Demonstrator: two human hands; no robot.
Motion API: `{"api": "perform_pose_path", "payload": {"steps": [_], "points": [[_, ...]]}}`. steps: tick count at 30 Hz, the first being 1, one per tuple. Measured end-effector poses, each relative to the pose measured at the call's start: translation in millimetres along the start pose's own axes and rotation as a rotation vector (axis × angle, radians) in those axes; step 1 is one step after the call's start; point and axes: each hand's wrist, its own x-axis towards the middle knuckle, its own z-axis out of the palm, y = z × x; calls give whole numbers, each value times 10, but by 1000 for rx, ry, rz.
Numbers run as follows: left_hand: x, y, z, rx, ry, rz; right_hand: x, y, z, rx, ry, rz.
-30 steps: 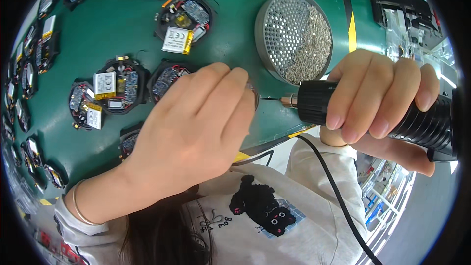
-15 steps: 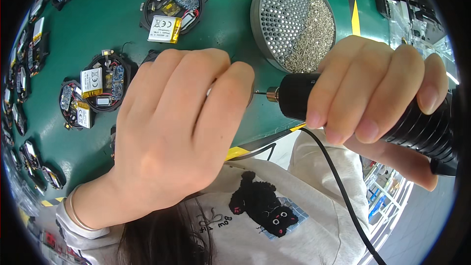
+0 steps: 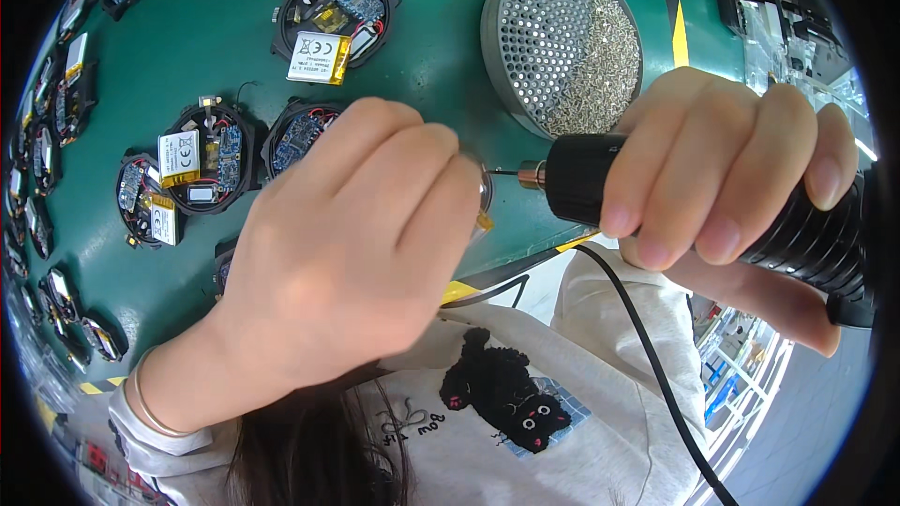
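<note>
Fingers of the left hand (image 3: 347, 253) curl over a small round part at the green bench (image 3: 422, 66) edge, mostly hiding it; the right hand (image 3: 741, 187) grips a black electric screwdriver (image 3: 600, 178), bit tip at that part. Judging by the open round assemblies (image 3: 202, 164) nearby (boards and batteries exposed), much fastening remains. Since the earlier frames both hands have drawn closer to the camera.
</note>
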Motion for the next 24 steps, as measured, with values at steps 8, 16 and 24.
{"api": "perform_pose_path", "payload": {"steps": [8,16,24], "points": [[-20,180,-5,198,-135,-10,80,-84,21,-12,-37,76],[-93,78,58,143,-45,119,42,-111,77,-50,-78,127],[-36,37,101,92,-45,166,-16,-162,13,-50,-35,142]]}}
